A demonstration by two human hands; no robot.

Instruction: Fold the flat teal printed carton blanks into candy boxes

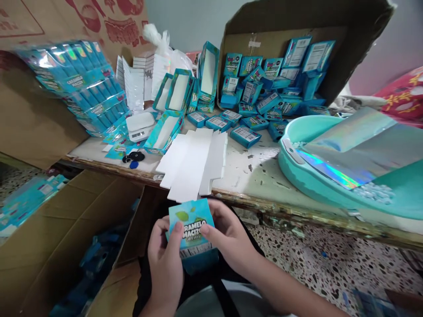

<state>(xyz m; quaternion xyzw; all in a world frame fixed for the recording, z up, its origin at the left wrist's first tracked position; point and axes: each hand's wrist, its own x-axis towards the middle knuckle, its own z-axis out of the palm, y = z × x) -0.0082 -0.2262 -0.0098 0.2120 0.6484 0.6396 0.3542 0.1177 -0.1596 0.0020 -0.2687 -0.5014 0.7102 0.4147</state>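
Observation:
Between my two hands is a small blue candy box (193, 229) with green leaves and white lettering, held over my lap below the table edge. My left hand (166, 246) grips its left side, thumb across the front. On the other side, my right hand (229, 233) has its thumb pressed on the printed face and its fingers behind. The fingers behind the box are partly hidden. Just beyond my hands, a stack of flat white carton blanks (191, 163) overhangs the table's front edge.
A tilted cardboard box (357, 48) spills blue candy boxes (253, 92) onto the table. At right stands a turquoise basin (294, 171) with candies and shiny film (363, 141). Open blue trays (165, 130), a white scale (141, 125) and wrapped packs (82, 83) are at left. A carton (62, 233) stands below.

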